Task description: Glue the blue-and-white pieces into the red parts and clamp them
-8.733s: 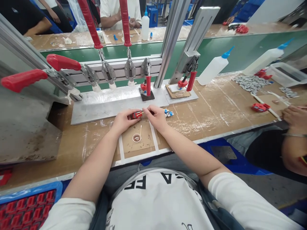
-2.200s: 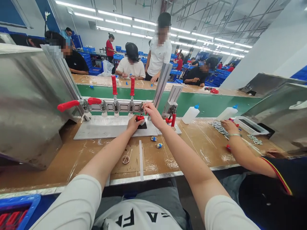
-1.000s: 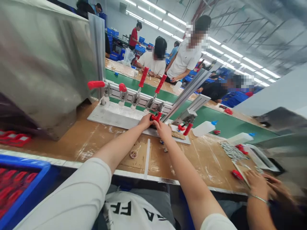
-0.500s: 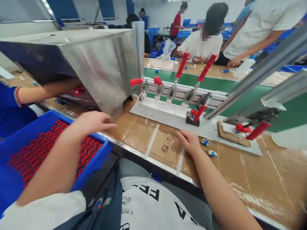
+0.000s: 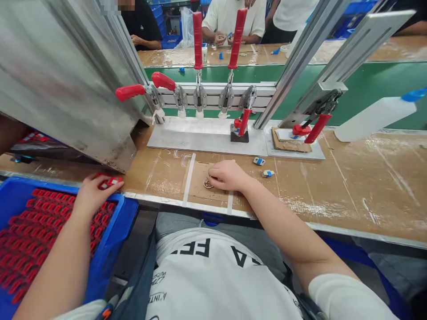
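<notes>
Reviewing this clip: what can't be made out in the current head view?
In the head view:
Small cup: partly covered by the right hand; what that hand grips, if anything, is hidden.
Red piece: partly covered by the left hand.
Blue crate: cut off by the left edge.
Clamped part: partly behind the red handle, too small to identify.

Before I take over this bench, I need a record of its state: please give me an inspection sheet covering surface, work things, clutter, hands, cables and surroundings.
Surface: brown bench, with glossy patches and white tape.
Work things: red pieces by the bin; cup, partly hidden.
Clutter: two small pieces with blue on them, beyond the cup.
Hands: left hand at the red pieces, grip unclear; right hand over the cup, contact unclear.
Cables: nothing seen.
Surroundings: red-handled clamps behind, bottle to the right, co-workers across.
</notes>
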`<control>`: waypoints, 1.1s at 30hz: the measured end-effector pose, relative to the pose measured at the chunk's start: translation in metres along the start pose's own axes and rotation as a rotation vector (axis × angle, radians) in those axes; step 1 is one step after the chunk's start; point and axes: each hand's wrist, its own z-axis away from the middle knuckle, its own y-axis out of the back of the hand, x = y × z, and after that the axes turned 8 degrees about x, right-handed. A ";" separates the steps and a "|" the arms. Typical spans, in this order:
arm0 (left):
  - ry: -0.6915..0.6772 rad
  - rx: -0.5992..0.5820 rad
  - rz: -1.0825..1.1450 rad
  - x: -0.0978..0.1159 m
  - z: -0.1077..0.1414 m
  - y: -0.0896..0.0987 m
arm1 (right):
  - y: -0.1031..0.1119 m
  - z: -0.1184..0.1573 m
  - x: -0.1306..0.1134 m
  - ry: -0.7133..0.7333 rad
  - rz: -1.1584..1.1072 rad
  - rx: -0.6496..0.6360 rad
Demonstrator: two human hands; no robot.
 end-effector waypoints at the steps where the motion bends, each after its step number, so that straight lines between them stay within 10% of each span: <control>1: -0.002 -0.002 0.003 0.014 0.009 -0.002 | 0.000 0.000 0.001 0.005 0.003 -0.002; 9: -0.203 -0.088 0.190 0.139 0.052 -0.031 | 0.002 0.001 -0.003 -0.038 -0.133 -0.072; 19: -0.398 -0.065 0.361 0.251 -0.005 -0.066 | 0.006 0.008 0.005 -0.142 -0.369 0.045; 23: -0.394 -0.247 0.587 0.304 -0.020 -0.087 | 0.007 0.009 0.015 -0.293 -0.469 0.367; 27: -0.255 -0.407 0.675 0.320 -0.024 -0.111 | 0.007 0.007 0.026 -0.530 -0.426 0.726; 33: -0.269 -0.437 0.627 0.318 -0.028 -0.116 | -0.003 0.002 0.041 -0.572 -0.334 0.653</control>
